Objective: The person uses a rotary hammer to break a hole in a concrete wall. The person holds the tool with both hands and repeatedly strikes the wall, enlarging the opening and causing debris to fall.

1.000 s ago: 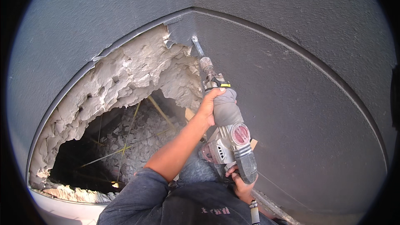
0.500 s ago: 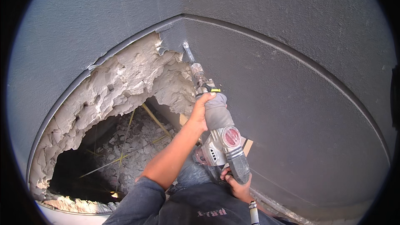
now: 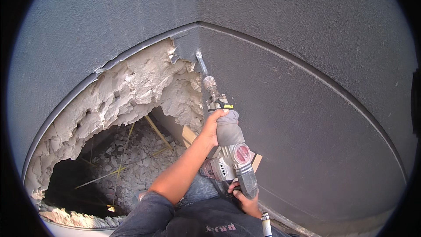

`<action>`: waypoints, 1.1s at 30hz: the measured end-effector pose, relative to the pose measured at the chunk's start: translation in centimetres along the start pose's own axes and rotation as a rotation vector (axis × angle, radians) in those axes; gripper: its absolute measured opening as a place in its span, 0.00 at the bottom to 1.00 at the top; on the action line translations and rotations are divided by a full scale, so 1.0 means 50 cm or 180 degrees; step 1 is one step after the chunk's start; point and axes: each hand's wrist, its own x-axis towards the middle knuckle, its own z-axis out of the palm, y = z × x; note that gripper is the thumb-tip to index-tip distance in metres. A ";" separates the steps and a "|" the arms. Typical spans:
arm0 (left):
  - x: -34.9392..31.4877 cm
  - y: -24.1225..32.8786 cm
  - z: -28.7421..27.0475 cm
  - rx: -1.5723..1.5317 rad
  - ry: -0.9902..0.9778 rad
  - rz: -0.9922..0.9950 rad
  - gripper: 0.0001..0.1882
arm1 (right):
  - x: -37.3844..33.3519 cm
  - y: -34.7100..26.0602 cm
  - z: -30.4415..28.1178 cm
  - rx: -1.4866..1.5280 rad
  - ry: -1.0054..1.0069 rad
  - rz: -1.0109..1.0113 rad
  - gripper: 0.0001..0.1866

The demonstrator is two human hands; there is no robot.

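Observation:
A dusty rotary hammer (image 3: 230,132) slants up and away from my body. My left hand (image 3: 213,128) is wrapped around its front barrel, just behind the yellow-marked collar. Lower down, my right hand (image 3: 247,201) grips the rear handle, with part of its fingers hidden by the tool. The flat chisel bit (image 3: 202,64) reaches the dark grey wall (image 3: 280,118) near the inside corner, to the right of the broken edge. Whether the tip presses into the surface I cannot tell. Pale broken masonry (image 3: 127,79) lines the hole on the left.
Rubble (image 3: 144,158) lies inside the hole, crossed by thin yellowish strips (image 3: 158,132). A raised moulding (image 3: 302,63) runs along both walls above the chisel. Wooden pieces (image 3: 257,162) show beside the tool. A hose or cord end (image 3: 266,226) hangs by my right wrist.
The view has shifted slightly, so the wall corner and chisel tip sit a little lower. Both hands keep their hold on the rotary hammer, and the tip stays by the corner.

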 end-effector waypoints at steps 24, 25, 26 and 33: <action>-0.286 -0.148 0.063 -0.0061 0.0241 -0.0132 0.19 | -0.353 -0.034 -0.014 0.1392 0.0162 0.0148 0.21; -0.294 -0.181 0.071 0.0036 0.0513 0.0044 0.17 | -0.375 -0.029 -0.042 0.1717 0.0046 0.0045 0.20; -0.303 -0.182 0.076 0.0062 0.0505 -0.0008 0.16 | -0.384 -0.054 -0.038 0.1471 0.0024 0.0136 0.20; -0.299 -0.154 0.022 -0.0190 0.0221 -0.0120 0.16 | -0.345 -0.002 -0.013 0.0865 0.0170 -0.0040 0.20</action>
